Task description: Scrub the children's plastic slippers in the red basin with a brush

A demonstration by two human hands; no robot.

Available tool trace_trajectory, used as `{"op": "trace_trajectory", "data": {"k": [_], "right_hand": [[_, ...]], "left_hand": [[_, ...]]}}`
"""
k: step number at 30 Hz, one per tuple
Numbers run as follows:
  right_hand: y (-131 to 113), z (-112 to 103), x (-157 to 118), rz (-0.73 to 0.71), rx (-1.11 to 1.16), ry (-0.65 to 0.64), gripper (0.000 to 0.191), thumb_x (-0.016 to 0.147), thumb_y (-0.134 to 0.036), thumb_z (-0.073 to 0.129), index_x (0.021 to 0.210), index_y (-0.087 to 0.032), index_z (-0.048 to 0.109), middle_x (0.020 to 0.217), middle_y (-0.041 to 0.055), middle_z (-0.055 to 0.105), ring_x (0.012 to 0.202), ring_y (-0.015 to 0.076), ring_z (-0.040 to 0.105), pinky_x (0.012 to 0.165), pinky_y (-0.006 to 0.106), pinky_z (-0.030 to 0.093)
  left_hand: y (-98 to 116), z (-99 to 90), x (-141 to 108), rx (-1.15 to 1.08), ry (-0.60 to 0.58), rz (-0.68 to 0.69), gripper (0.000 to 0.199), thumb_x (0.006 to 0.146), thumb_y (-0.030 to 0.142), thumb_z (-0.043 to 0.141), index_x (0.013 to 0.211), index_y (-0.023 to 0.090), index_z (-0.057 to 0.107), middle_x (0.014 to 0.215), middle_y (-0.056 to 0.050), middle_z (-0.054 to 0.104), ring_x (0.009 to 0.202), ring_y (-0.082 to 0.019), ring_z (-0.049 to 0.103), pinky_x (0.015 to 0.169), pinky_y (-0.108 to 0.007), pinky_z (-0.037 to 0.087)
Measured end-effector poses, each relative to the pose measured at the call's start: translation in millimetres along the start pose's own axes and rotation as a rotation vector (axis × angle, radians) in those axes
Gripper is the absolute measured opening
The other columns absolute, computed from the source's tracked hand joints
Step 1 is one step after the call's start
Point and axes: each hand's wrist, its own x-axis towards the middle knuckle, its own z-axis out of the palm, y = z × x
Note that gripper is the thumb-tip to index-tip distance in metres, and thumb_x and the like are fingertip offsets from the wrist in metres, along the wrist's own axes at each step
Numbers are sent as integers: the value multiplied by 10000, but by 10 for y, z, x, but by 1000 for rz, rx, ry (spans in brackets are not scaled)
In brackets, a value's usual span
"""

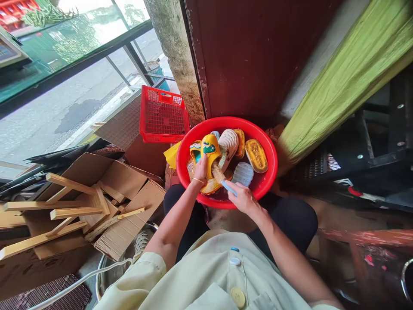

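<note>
A yellow slipper with a green cartoon figure is gripped in my left hand, above a red basin. My right hand is closed round the light blue handle of a brush, whose bristled head is at the slipper's opening. In the basin lie a white slipper, a yellow slipper sole at the right, a pale blue slipper and several other slippers. The bristles' contact with the inside of the slipper is partly hidden.
Behind the basin to the left stands a red plastic crate. Cardboard boxes and a wooden stool on its side fill the left. A green cloth hangs at the right, beside a dark red panel.
</note>
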Motion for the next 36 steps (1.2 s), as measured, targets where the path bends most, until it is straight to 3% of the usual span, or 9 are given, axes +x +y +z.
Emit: {"op": "trace_trajectory", "data": {"k": [5, 9, 12, 18, 23, 25, 28, 30, 36], "right_hand": [[317, -285, -442, -8, -64, -117, 482, 922, -212, 581, 1370, -327, 716, 1002, 30, 764, 851, 180, 711, 807, 275, 590], [590, -388, -743, 113, -1, 20, 455, 929, -247, 555, 1347, -286, 730, 1091, 57, 775, 897, 205, 730, 852, 314, 600], [745, -348, -846, 279, 132, 195, 435, 936, -336, 556, 1311, -214, 740, 1134, 98, 775, 930, 235, 736, 864, 355, 608], [978, -235, -875, 625, 583, 284, 672, 869, -593, 651, 1372, -148, 666, 852, 39, 739, 440, 106, 526, 432, 262, 472], [1056, -180, -811, 660, 699, 342, 738, 805, -637, 713, 1348, -138, 673, 835, 36, 730, 424, 79, 487, 408, 235, 429], [1062, -167, -799, 653, 699, 336, 721, 805, -631, 714, 1338, -147, 680, 821, 30, 724, 427, 80, 491, 410, 232, 435], [1061, -161, -802, 644, 702, 334, 700, 821, -612, 703, 1347, -151, 673, 818, 33, 720, 431, 84, 500, 417, 233, 450], [1053, -163, -812, 640, 698, 335, 699, 828, -606, 697, 1354, -146, 667, 818, 33, 718, 433, 85, 503, 422, 235, 455], [1009, -148, -831, 611, 667, 312, 677, 854, -589, 665, 1369, -150, 654, 830, 23, 710, 447, 86, 502, 432, 232, 461]], "left_hand": [[224, -16, 51, 289, 1, 321, 517, 769, 463, 866, 1182, 186, 722, 1261, -100, 702, 1318, -313, 575, 1169, -407, 434], [307, -5, 42, 536, -55, 541, 635, 646, 440, 950, 1202, 229, 728, 1447, -116, 602, 1490, -345, 409, 1270, -448, 291], [245, -11, 101, 482, 35, 484, 581, 718, 474, 898, 1211, 232, 707, 1389, -103, 635, 1449, -310, 466, 1215, -396, 368], [153, -188, 387, 458, 304, 156, 377, 900, 548, 688, 939, 174, 720, 920, -79, 727, 1125, -301, 648, 1040, -383, 496], [231, -232, 284, 580, 417, 351, 597, 789, 385, 810, 1324, 205, 615, 1348, -124, 653, 1389, -317, 520, 1175, -425, 403], [147, -105, 95, 630, 339, 495, 665, 797, 345, 795, 1406, 204, 567, 1558, -150, 496, 1531, -330, 345, 1252, -448, 309], [-211, 209, -245, 766, -144, 528, 616, 835, 353, 763, 1413, 225, 591, 1560, -157, 503, 1516, -359, 369, 1272, -495, 270], [-538, 440, -430, 1016, -388, 418, 740, 800, 392, 796, 1477, 216, 553, 1575, -197, 487, 1488, -407, 413, 1251, -538, 284], [-1120, 836, -492, 1640, -405, 134, 1176, 719, 523, 841, 1652, 121, 249, 1705, -317, 170, 1575, -495, 209, 1248, -619, 191]]}}
